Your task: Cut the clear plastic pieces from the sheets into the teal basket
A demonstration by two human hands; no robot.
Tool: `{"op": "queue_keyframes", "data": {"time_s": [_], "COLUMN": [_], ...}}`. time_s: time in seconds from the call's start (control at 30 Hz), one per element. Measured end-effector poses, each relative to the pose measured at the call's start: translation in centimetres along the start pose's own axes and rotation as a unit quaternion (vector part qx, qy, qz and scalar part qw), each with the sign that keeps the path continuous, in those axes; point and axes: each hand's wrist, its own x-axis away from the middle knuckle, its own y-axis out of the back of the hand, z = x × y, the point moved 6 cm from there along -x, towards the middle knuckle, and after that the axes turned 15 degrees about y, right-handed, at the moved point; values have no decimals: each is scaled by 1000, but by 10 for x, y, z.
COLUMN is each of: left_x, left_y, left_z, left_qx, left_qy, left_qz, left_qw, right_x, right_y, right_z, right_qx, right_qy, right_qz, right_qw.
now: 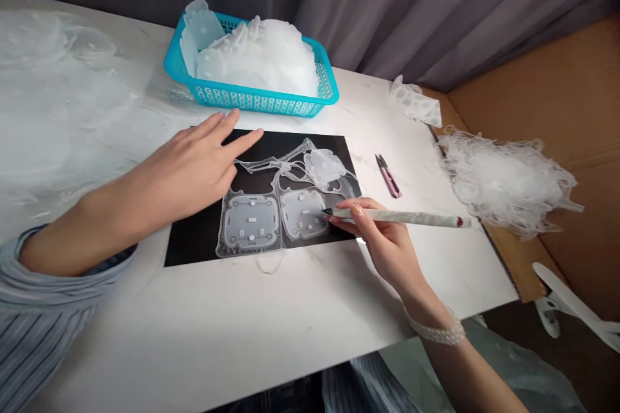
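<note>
My right hand (382, 232) grips a pale, pen-like tool (411, 216) with a dark pointed tip. That tip is at the right edge of a translucent moulded silicone-like piece (304, 213), whether touching I cannot tell. A similar piece (250, 221) lies beside it on the left, both within clear flash. Above them rests a smaller loose-looking piece (323, 166) among thin clear strips (290, 168). All of these lie on a black mat (194, 242). With fingers spread, my left hand (203, 164) hovers or rests over the mat's upper left and holds nothing.
A blue basket (261, 98) heaped with translucent pieces stands behind the mat. Pink-handled thread snips (389, 176) lie to the right. A tangle of clear scraps (508, 181) sits at the table's right edge, by a cardboard box (557, 71). Clear sheets (72, 110) cover the left side.
</note>
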Motion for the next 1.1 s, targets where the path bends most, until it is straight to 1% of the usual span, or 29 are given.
{"op": "queue_keyframes", "data": {"time_s": [0.07, 0.17, 0.23, 0.3, 0.37, 0.47, 0.57, 0.63, 0.77, 0.87, 0.97, 1.03, 1.1], "left_x": [3, 16, 28, 36, 36, 22, 4, -1, 2, 7, 7, 5, 5], "left_y": [3, 6, 4, 0, -5, -11, -17, -21, -27, -30, -32, -31, -29], "left_z": [-11, -42, -67, -90, -103, -104, -97, -94, -95, -99, -100, -99, -100], "left_qx": [-9, -15, -20, -28, -29, -1, 38, 53, 74, 104, 134, 146, 147], "left_qy": [18, 26, 1, -29, -32, -1, 16, 15, 13, 14, 16, 16, 14], "left_qz": [-11, -20, -6, 11, 28, 54, 81, 94, 108, 118, 126, 129, 126], "left_qw": [1000, 999, 1000, 999, 999, 999, 996, 994, 991, 987, 983, 981, 981], "right_x": [1, -1, -8, -17, -26, -34, -33, -31, -33, -43, -52, -54, -54], "right_y": [-2, 1, 7, 11, 13, 10, 8, 9, 10, 0, -14, -19, -18], "right_z": [1, 2, 8, 17, 27, 36, 39, 39, 41, 39, 32, 26, 20], "right_qx": [-12, -16, 5, 38, 74, 139, 196, 221, 270, 300, 346, 371, 376], "right_qy": [-6, -7, 21, 65, 102, 130, 130, 127, 150, 193, 220, 223, 220], "right_qz": [10, 18, 10, 5, 16, 38, 51, 61, 96, 167, 244, 267, 271], "right_qw": [1000, 1000, 1000, 997, 992, 981, 970, 965, 946, 919, 879, 861, 858]}}
